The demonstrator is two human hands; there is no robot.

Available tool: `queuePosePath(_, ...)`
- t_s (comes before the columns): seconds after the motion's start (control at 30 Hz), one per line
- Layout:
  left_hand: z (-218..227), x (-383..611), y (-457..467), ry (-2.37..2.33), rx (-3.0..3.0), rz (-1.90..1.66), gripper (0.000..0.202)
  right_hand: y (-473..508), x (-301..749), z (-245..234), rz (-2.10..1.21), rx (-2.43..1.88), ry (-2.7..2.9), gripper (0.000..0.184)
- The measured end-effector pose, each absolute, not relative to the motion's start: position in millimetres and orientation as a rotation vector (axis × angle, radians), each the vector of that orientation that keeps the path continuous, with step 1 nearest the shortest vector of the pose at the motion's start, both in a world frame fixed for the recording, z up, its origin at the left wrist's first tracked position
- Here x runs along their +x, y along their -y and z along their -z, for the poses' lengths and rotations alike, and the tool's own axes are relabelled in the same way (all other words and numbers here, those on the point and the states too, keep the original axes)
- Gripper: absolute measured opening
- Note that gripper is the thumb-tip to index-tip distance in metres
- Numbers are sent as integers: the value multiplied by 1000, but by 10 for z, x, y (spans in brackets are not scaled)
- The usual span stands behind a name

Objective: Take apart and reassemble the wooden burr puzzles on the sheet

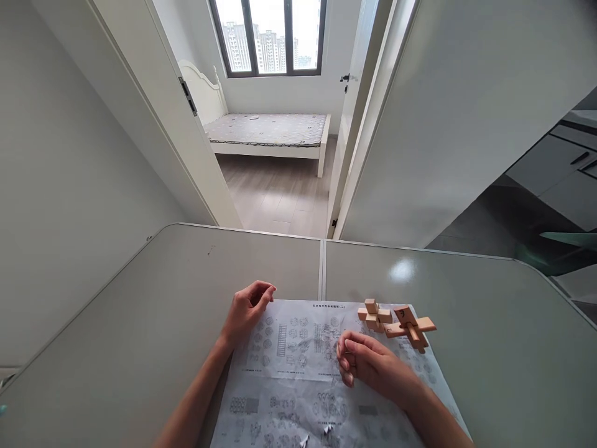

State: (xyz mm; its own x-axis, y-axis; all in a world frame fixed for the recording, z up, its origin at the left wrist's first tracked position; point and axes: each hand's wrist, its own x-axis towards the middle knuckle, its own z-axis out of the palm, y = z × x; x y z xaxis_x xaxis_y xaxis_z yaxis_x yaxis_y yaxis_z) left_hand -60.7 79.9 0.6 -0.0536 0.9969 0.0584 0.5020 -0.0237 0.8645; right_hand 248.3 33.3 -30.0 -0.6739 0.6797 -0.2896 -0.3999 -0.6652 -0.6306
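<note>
A large printed instruction sheet (289,367) with small diagrams lies creased across the table in front of me. At its upper left edge rests my left hand (249,308), fingers curled in and thumb against them, with nothing visible in it. My right hand (366,361) is over the sheet's right half, its fingers loosely closed and no object showing in them. Just beyond that hand are two wooden interlocking puzzles: a small block cross (372,316) and a larger one with flat pointed pieces (411,328). They sit close together, seemingly touching, near the sheet's upper right corner.
The grey table (489,323) has a metal seam (322,267) running away from me. Small torn paper bits (304,441) lie on the sheet's near part. Past the table, an open doorway shows a bed (270,129) under a window. Walls flank the doorway.
</note>
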Motion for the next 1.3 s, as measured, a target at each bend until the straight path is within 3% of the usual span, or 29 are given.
queuePosePath(1.3, -18, -618, -782, -1655, 1634, -974, 33, -351, 2464, 334, -2317, -700, 676, 36)
